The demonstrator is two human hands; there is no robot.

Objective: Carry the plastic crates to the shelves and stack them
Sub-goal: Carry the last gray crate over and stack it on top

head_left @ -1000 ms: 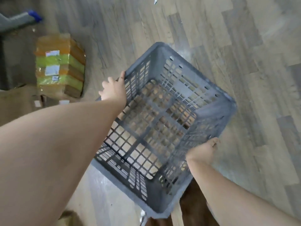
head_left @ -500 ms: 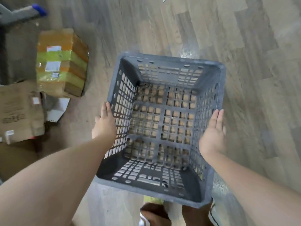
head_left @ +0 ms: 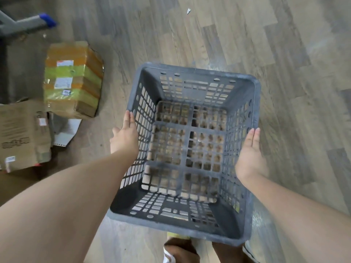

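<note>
A grey slatted plastic crate [head_left: 191,74] hangs upright in front of me above the wooden floor, its open top facing the camera and nothing inside. My left hand [head_left: 125,136] presses flat against its left outer wall, fingers pointing away from me. My right hand [head_left: 249,154] presses flat against its right outer wall in the same way. The crate is clamped between both palms. No shelves are in view.
A taped yellow and brown parcel [head_left: 73,78] lies on the floor at the left, with a flattened cardboard box [head_left: 20,135] beside it. A grey metal leg with a blue cap [head_left: 45,20] shows at the top left. My feet [head_left: 180,249] are below the crate.
The crate has swung from a diagonal tilt to square and level in front of me. Both hands have shifted from gripping its rim to pressing flat on its side walls.
</note>
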